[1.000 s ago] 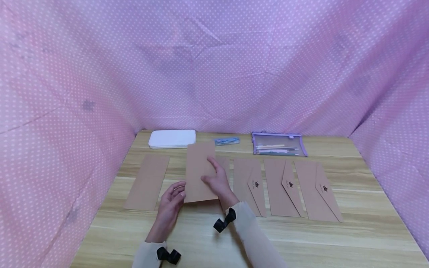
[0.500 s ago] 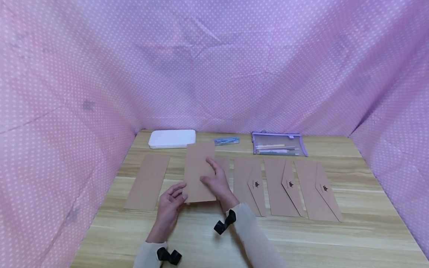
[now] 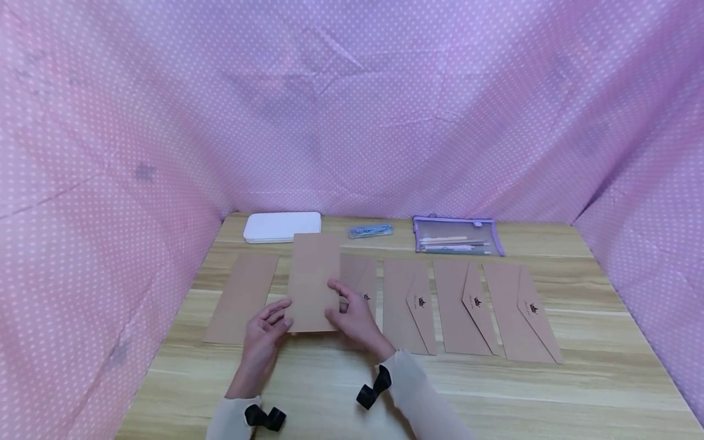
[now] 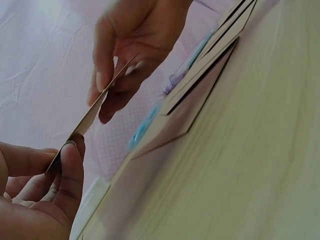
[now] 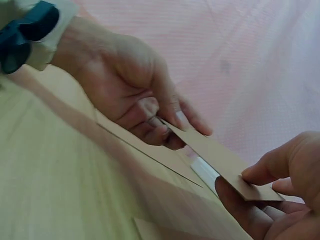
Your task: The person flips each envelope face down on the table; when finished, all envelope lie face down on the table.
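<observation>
A plain brown paper envelope [image 3: 313, 281] is held up off the wooden table, its blank face toward the head camera. My left hand [image 3: 260, 342] pinches its lower left edge between thumb and fingers. On the other side, my right hand [image 3: 360, 321] pinches the right edge, thumb in front and fingers behind. In the left wrist view the envelope [image 4: 90, 115] appears nearly edge-on between the two hands. Partly hidden behind the right hand lies another envelope [image 3: 359, 272] with a crown print on its flap.
A blank-faced envelope [image 3: 242, 299] lies at the left. Rightward, several crown-printed envelopes [image 3: 407, 305] form a row. Along the back are a white flat case [image 3: 282, 227], a small blue packet [image 3: 371, 231] and a purple mesh zip pouch [image 3: 459, 235] with pencils or pens. Pink dotted cloth [image 3: 352, 122] hangs behind.
Both hands have shifted left with the envelope, uncovering more of the envelope lying behind it. My right hand has slid lower along the right edge.
</observation>
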The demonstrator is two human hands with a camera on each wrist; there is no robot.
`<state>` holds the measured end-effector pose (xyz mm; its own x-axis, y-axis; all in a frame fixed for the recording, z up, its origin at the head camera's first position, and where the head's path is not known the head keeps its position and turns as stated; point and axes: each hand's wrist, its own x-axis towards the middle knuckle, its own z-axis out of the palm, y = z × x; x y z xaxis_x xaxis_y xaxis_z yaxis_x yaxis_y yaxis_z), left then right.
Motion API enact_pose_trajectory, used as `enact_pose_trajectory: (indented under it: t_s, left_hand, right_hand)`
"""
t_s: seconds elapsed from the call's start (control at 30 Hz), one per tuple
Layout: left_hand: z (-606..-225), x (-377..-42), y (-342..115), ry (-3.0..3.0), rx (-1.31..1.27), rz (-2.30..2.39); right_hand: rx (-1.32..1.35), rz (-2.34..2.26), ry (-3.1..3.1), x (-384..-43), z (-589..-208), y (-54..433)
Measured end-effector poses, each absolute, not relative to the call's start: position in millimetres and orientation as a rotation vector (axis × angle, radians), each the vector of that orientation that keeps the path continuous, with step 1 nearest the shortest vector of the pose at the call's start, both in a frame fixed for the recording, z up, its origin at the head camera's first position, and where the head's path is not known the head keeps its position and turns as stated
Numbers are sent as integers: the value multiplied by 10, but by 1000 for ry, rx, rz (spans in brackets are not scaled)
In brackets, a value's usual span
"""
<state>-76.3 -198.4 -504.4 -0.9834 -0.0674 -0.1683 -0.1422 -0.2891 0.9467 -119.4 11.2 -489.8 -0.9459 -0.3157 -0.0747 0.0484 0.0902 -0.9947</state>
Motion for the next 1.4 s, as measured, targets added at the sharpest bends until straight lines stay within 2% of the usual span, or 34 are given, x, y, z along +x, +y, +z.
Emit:
enact_pose_trajectory:
  t_s: [0.47,0.7,1.07,1.4]
  left_hand:
    - [-5056,-716,-2236,1918,-405,2420]
    - [-5069,-717,-2302,1943,-471,2377]
    - [-5055,-710,-2329,2133,-643,2143]
    - [-4953,-625,-2358,2292,-665,1945]
  right_hand:
    - [-311,-1828,2280,-1080,-4990,-79]
    - [-187,-1792,2268,-1035,-5045,-211]
    - [-162,-1714,2268,-992,-5075,-281]
    - [-205,-1643,2322,-959,-5017,-253]
